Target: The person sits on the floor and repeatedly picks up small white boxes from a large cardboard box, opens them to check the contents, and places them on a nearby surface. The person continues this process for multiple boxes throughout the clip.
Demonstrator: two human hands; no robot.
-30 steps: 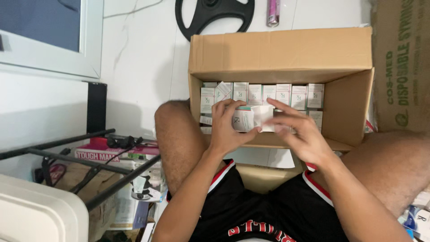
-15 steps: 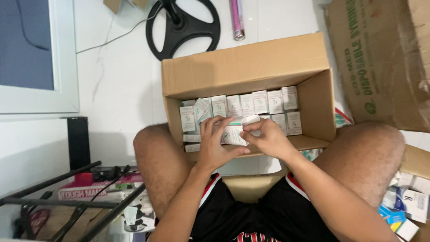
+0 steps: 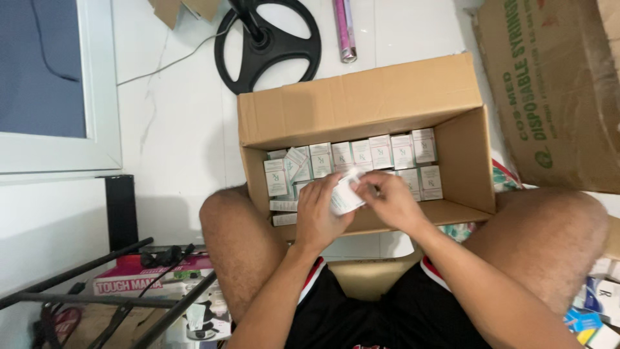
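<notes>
An open brown cardboard box sits on the white floor between my knees. Inside it stand rows of small white cartons with pale green marks. My left hand and my right hand meet over the box's near edge, both gripping one small white carton, which is tilted. The fingers of my right hand pinch its right end, and my left hand wraps its lower left side.
A black round fan base and a pink tube lie beyond the box. A large flattened cardboard box lies at right. Black rods and a red package are at lower left, loose small cartons at lower right.
The camera has tipped forward, so the box sits lower and nearer the middle. Both hands have stayed on the small carton, shifting it slightly toward the box's near edge.
</notes>
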